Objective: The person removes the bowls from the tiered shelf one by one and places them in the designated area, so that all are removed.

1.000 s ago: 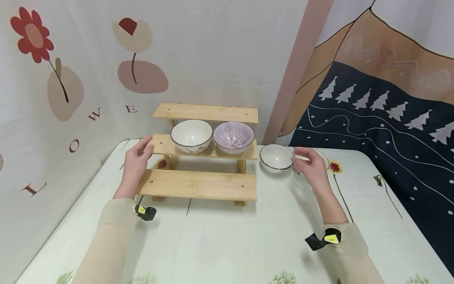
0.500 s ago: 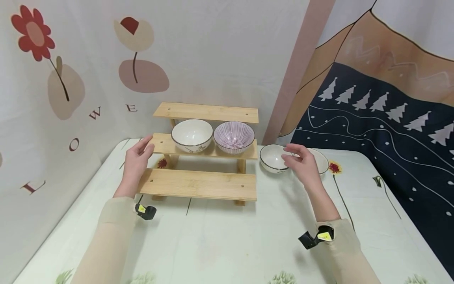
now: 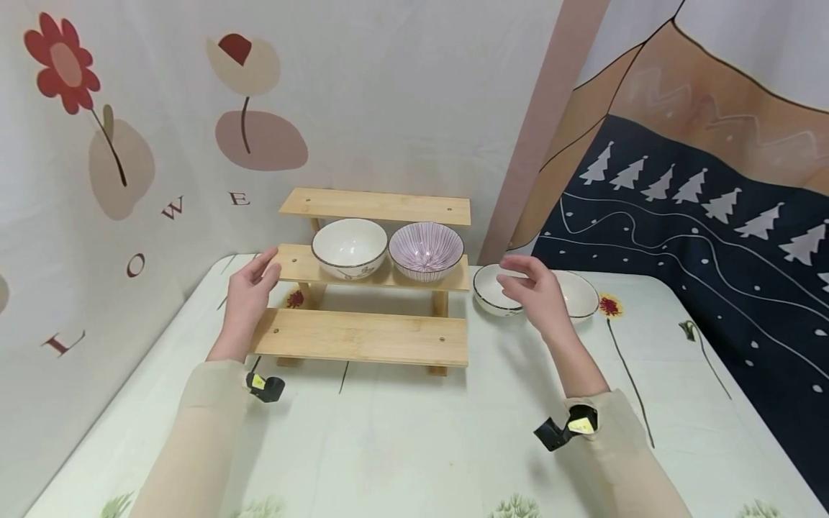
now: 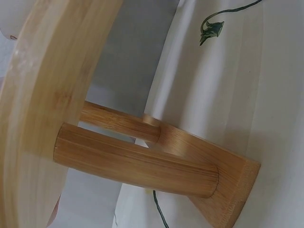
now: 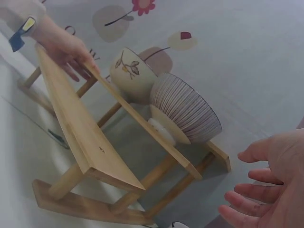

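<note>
My left hand (image 3: pixel 251 291) is at the left end of the middle board of a three-step wooden display rack (image 3: pixel 363 334), gripping it between thumb and fingers. On that board stand a white bowl (image 3: pixel 350 248) with a dark rim and a purple-striped bowl (image 3: pixel 426 250), side by side. My right hand (image 3: pixel 536 288) hovers over a smaller white bowl (image 3: pixel 490 288) on the table, partly hiding it. Nothing is in that hand; its fingers (image 5: pixel 259 192) are spread and loosely bent in the right wrist view. The left wrist view shows the rack's wooden leg (image 4: pixel 137 161) up close.
Right of the small bowl lies a shallow white dish (image 3: pixel 579 295), partly covered by my right hand. A pale flower-printed cloth (image 3: pixel 388 439) covers the table. Printed curtains (image 3: pixel 401 93) hang behind the rack and along the right side.
My right hand has moved left from beside the small white bowl to over it, uncovering more of the shallow dish. The left hand and rack have stayed put.
</note>
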Demonstrator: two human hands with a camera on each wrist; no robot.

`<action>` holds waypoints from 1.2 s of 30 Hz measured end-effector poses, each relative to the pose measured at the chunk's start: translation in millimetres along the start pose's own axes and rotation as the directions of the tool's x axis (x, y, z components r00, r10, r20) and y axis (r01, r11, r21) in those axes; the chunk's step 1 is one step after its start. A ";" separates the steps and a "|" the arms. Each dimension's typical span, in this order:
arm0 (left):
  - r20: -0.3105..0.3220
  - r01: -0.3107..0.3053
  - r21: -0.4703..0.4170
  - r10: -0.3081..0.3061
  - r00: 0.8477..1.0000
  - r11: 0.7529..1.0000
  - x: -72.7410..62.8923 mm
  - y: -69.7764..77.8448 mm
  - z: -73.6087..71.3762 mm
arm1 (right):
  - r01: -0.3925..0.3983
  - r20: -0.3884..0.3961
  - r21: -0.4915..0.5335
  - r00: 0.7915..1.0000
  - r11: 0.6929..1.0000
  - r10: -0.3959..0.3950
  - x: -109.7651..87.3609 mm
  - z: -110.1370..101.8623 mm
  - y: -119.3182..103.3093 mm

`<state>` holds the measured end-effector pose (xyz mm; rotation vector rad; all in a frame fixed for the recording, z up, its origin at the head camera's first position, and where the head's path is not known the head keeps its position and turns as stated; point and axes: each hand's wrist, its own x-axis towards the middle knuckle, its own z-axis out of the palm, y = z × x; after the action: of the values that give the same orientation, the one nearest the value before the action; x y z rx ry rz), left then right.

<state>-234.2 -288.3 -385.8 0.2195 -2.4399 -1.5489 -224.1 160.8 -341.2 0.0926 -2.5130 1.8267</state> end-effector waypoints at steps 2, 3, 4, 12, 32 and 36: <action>-0.001 0.001 0.000 -0.001 1.000 1.000 0.0 0.1 -0.1 | 0.009 0.002 0.001 1.000 1.000 -0.009 1.1 2.0 -1.7; -0.002 0.003 0.002 -0.003 1.000 1.000 0.0 0.1 -0.1 | 0.015 0.003 0.003 1.000 1.000 -0.015 1.3 3.0 -2.7; -0.003 0.004 0.004 -0.004 1.000 1.000 0.0 0.1 0.0 | 0.021 0.005 0.004 1.000 1.000 -0.021 1.5 3.8 -3.6; -0.006 0.007 0.007 -0.007 1.000 1.000 -1.0 1.6 0.1 | 0.043 0.018 0.033 0.999 0.999 -0.044 2.7 10.9 -10.6; -0.012 0.021 -0.006 -0.021 1.000 1.000 -1.5 2.2 0.2 | 0.066 0.066 0.047 0.995 0.997 -0.069 10.6 35.5 -26.5; -0.010 0.018 -0.009 -0.018 1.000 1.000 -0.6 1.8 0.1 | 0.069 0.071 0.051 0.995 0.996 -0.072 12.4 39.9 -28.8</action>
<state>-233.6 -287.3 -384.2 0.2481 -2.4298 -1.5623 -234.2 113.6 -325.4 0.2509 -2.4780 1.8912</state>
